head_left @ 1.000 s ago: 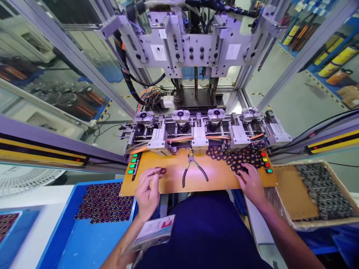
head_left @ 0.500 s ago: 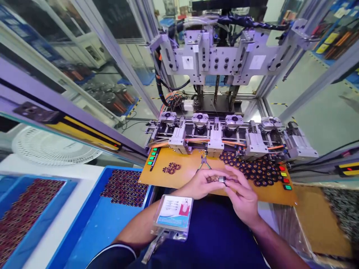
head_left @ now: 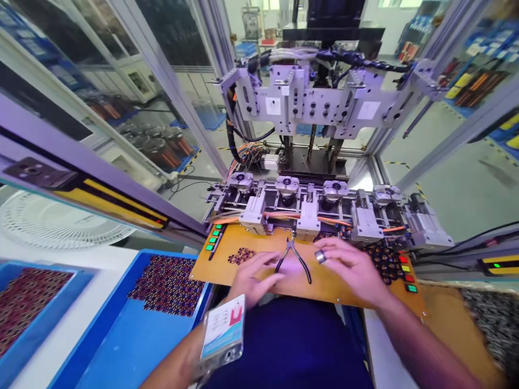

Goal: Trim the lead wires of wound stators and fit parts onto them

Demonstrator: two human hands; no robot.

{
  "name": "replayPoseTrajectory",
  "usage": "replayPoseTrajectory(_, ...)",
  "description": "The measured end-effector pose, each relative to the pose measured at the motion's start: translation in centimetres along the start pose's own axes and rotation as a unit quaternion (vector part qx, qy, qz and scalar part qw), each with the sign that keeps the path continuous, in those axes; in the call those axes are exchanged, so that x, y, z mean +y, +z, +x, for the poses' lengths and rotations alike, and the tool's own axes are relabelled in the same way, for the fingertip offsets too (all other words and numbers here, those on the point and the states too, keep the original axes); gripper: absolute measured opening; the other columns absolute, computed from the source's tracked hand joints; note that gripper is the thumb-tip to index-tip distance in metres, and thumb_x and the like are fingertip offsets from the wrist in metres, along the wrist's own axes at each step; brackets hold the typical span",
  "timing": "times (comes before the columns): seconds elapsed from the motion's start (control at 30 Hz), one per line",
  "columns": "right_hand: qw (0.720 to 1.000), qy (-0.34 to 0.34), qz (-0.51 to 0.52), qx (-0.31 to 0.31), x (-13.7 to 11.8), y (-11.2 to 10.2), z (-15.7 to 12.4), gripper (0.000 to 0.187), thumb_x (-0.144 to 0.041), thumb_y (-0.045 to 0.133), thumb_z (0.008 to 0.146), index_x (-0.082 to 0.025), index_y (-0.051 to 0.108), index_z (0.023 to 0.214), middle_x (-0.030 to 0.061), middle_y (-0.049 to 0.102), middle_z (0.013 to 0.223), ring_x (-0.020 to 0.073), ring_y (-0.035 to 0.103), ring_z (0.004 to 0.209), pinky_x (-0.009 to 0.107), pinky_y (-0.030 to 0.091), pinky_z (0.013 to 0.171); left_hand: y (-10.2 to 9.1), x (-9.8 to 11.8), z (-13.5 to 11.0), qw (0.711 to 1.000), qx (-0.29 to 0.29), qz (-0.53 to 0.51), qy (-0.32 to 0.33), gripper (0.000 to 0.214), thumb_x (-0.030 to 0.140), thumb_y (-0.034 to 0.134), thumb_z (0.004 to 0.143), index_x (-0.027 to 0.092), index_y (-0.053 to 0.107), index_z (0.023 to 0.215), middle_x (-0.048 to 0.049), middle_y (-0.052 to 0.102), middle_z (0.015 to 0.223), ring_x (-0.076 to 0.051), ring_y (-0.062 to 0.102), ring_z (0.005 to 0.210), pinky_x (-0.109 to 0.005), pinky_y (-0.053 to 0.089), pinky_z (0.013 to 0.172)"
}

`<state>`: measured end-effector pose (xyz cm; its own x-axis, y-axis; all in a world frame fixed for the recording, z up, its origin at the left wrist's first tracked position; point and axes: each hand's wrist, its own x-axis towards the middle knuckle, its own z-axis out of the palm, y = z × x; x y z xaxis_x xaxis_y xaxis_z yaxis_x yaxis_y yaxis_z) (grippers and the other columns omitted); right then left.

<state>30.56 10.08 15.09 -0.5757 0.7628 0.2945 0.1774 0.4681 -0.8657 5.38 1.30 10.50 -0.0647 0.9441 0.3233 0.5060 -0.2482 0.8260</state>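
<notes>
My right hand (head_left: 354, 267) pinches a small silver metal cylinder (head_left: 320, 256) between thumb and fingers, above the orange work board (head_left: 324, 289). My left hand (head_left: 252, 278) hovers over the board's left half, its fingers stretched out and thumb apart, holding nothing. Between the hands lie wire cutters (head_left: 290, 246) with dark handles spread toward me. Just beyond my left fingers sits a little cluster of dark, copper-coloured round parts (head_left: 242, 255). More dark ring-shaped parts (head_left: 385, 262) are massed on the board's right side, partly hidden by my right hand.
Behind the board stands a machine with a row of several round fixtures (head_left: 287, 185) under a metal plate (head_left: 316, 105). Lit buttons (head_left: 409, 278) edge the board. Blue trays (head_left: 109, 324) of round parts are at left, a box of grey parts (head_left: 492, 319) at right.
My hands have moved apart: the left went left and is now open, while the right keeps the metal cylinder. The wire cutters now show fully. The view has shifted slightly.
</notes>
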Motion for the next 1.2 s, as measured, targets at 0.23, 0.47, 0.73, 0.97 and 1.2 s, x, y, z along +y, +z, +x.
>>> replayPoseTrajectory(0.23, 0.945, -0.024, -0.298, 0.13, 5.6, -15.9, 5.2, 0.019, -0.028, 0.058, 0.088, -0.017, 0.074, 0.087, 0.0103, 0.07, 0.107, 0.0244, 0.066, 0.1, 0.045, 0.052, 0.096, -5.1, -7.5, -4.8, 0.927, 0.221, 0.144, -0.266, 0.052, 0.054, 0.061, 0.074, 0.016, 0.066, 0.109, -0.0124, 0.074, 0.103, -0.025, 0.071, 0.086, -0.045, 0.056, 0.09)
replayPoseTrajectory(0.47, 0.91, 0.003, -0.405, 0.095, 10.4, -21.6, 7.2, 0.021, -0.022, 0.057, 0.084, -0.018, 0.077, 0.082, 0.0061, 0.072, 0.108, 0.0234, 0.068, 0.097, 0.043, 0.053, 0.095, -6.1, -9.1, -6.0, 0.866, 0.213, 0.118, -0.437, 0.06, 0.06, 0.061, 0.053, 0.018, 0.068, 0.094, -0.0106, 0.075, 0.098, -0.031, 0.072, 0.09, -0.044, 0.057, 0.089)
replayPoseTrajectory(0.73, 0.895, -0.003, -0.446, 0.01, 10.9, -21.8, 7.3, 0.023, -0.021, 0.056, 0.087, -0.02, 0.079, 0.088, 0.0041, 0.075, 0.104, 0.0233, 0.068, 0.1, 0.041, 0.053, 0.095, -6.1, -8.0, -4.3, 0.866, 0.157, 0.161, -0.446, 0.055, 0.06, 0.062, 0.052, 0.021, 0.069, 0.089, -0.0072, 0.075, 0.086, -0.029, 0.071, 0.078, -0.039, 0.058, 0.074)
replayPoseTrajectory(0.97, 0.875, 0.009, -0.483, -0.012, 10.9, -21.4, 7.6, 0.024, -0.018, 0.056, 0.087, -0.019, 0.079, 0.092, 0.0045, 0.075, 0.105, 0.0252, 0.067, 0.103, 0.041, 0.054, 0.093, -5.8, -7.7, -3.7, 0.872, 0.121, 0.204, -0.428, 0.057, 0.063, 0.058, 0.057, 0.019, 0.069, 0.093, -0.0064, 0.071, 0.08, -0.027, 0.068, 0.072, -0.04, 0.058, 0.075)
replayPoseTrajectory(1.2, 0.863, 0.005, -0.505, -0.005, 10.6, -21.5, 6.6, 0.028, -0.016, 0.052, 0.091, -0.018, 0.076, 0.106, 0.0045, 0.072, 0.116, 0.0247, 0.063, 0.114, 0.043, 0.05, 0.103, -5.9, -7.4, -3.2, 0.867, 0.118, 0.213, -0.435, 0.051, 0.059, 0.057, 0.058, 0.021, 0.069, 0.09, -0.0045, 0.07, 0.077, -0.026, 0.067, 0.069, -0.039, 0.058, 0.073)
